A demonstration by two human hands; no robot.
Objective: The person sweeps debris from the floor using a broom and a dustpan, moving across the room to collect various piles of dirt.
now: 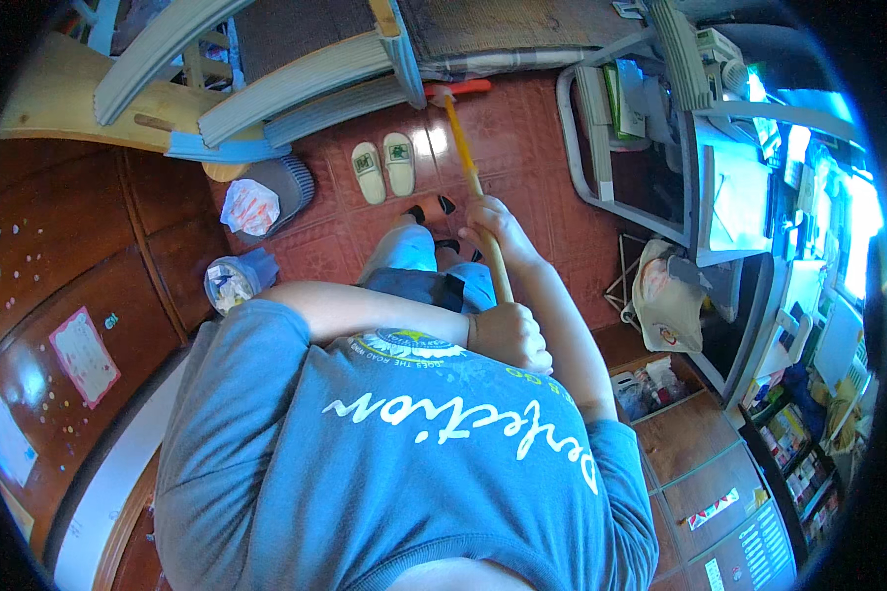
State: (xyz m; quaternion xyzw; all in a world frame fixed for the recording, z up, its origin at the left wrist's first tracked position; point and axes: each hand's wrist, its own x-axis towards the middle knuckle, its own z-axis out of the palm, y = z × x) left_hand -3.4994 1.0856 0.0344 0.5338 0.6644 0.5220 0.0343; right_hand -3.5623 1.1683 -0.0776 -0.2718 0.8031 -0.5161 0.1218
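From the head we look steeply down through a wide fisheye, the shirt [404,473] close below, the red floor [524,148] farther off.

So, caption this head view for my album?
Left hand and right hand grip a long-handled, red-headed tool over a reddish floor near pale slippers.

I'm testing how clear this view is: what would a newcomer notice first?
Probably the pole running up the middle, with its bright red head near the top. The right hand grips it farther along, the left hand at the near end by the shirt. Next, likely, the pale slippers on the red floor, left of the pole.
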